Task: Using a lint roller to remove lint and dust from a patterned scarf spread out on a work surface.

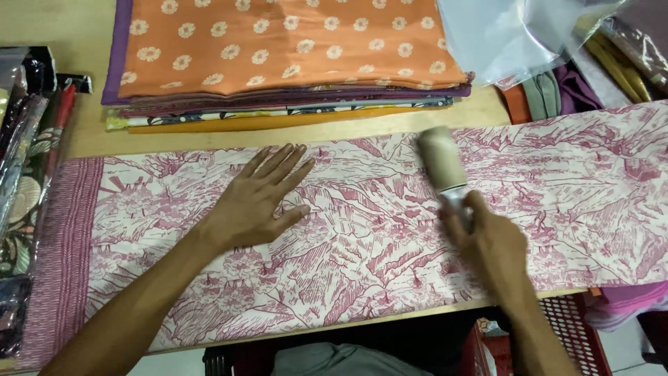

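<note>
A long cream cloth printed with a dark pink landscape pattern (362, 251) lies spread across a wooden table (76, 132). My left hand (261, 195) rests flat on it, palm down, fingers spread, left of centre. My right hand (487, 240) grips the handle of a lint roller (443, 159), whose pale cylindrical head lies on the cloth near its far edge. The handle is mostly hidden inside my fist.
A stack of folded fabrics topped by an orange daisy-print cloth (278, 42) sits at the back. Clear plastic bags (508, 35) and more cloths lie at the back right. Wrapped fabrics (28, 153) line the left edge. A red plastic crate (570, 327) stands below the table front.
</note>
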